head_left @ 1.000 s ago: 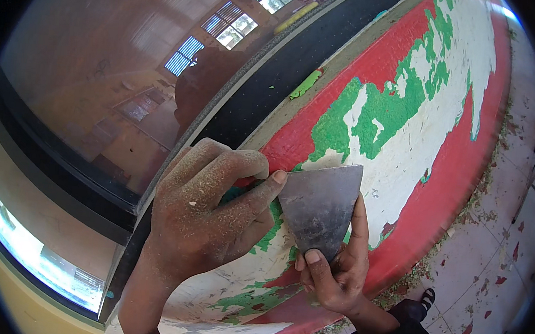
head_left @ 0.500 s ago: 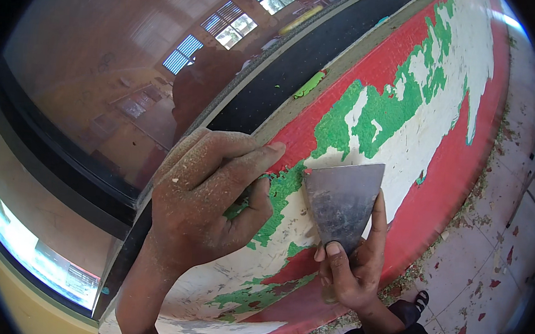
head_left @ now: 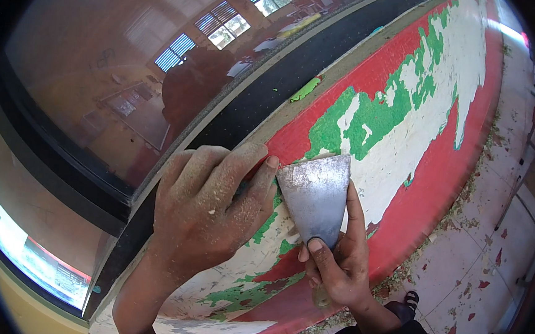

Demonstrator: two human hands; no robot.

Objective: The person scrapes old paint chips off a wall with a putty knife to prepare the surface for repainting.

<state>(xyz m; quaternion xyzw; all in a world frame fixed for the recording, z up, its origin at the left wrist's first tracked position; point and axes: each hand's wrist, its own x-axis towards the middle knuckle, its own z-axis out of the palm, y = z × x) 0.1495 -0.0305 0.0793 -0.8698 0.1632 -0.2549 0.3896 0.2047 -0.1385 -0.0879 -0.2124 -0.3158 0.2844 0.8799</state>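
My right hand (head_left: 338,265) grips a scraper (head_left: 316,192) by its handle. The thumb lies at the base of the wide metal blade, and a finger runs along its right side. The blade's straight edge points up against the low wall (head_left: 398,164), whose red and green paint is partly peeled down to white. Left of the blade, my dusty left hand (head_left: 205,209) rests at the red paint along the wall's upper edge. Its fingers are bent together, with the fingertips close to the blade's left corner. What they pinch, if anything, is hidden behind the hand.
A dark glass pane (head_left: 99,93) with reflections rises on the left, above a black ledge (head_left: 254,98). A green paint flake (head_left: 305,89) lies on the wall's top. Paint chips litter the tiled floor (head_left: 458,273) at the right, where a sandalled foot (head_left: 411,299) shows.
The scraper has moved left and slightly up, close to my left fingertips. My left hand has turned, its fingers now bunched and pointing more upward. The view has shifted a little.
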